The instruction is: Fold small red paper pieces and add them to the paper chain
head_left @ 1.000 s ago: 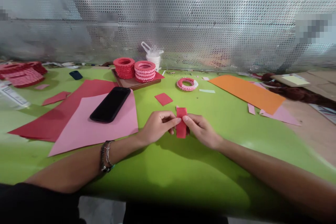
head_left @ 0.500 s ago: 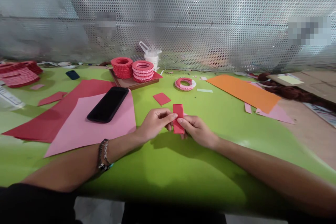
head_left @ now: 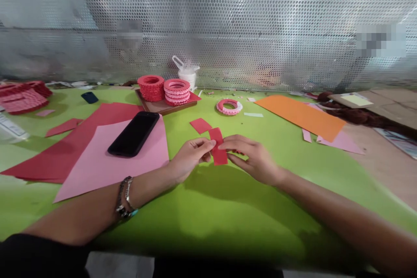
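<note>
A small folded piece of red paper (head_left: 219, 153) is held up over the green table, tilted a little. My left hand (head_left: 193, 156) pinches its left edge between thumb and curled fingers. My right hand (head_left: 254, 157) is at its right side, with fingertips on the face of the paper and the thumb lower down. A bit of red shows between those fingers and thumb; the rest of the grip there is hidden. Just behind lies a flat red paper square (head_left: 200, 125). Farther back rests a ring of folded red, pink and white paper (head_left: 229, 107).
On the left, a black phone (head_left: 134, 134) lies on a pink sheet (head_left: 97, 165) and red sheets (head_left: 42, 156). Stacked red rings (head_left: 151, 89) and pink rings (head_left: 177, 93) stand on a brown tray (head_left: 163, 107), before a white cup (head_left: 188, 79). An orange sheet (head_left: 299, 116) lies right.
The red paper has tilted from upright. My right thumb has left its face and dropped lower, while the right fingers have come over the front. The left hand keeps its pinch.
</note>
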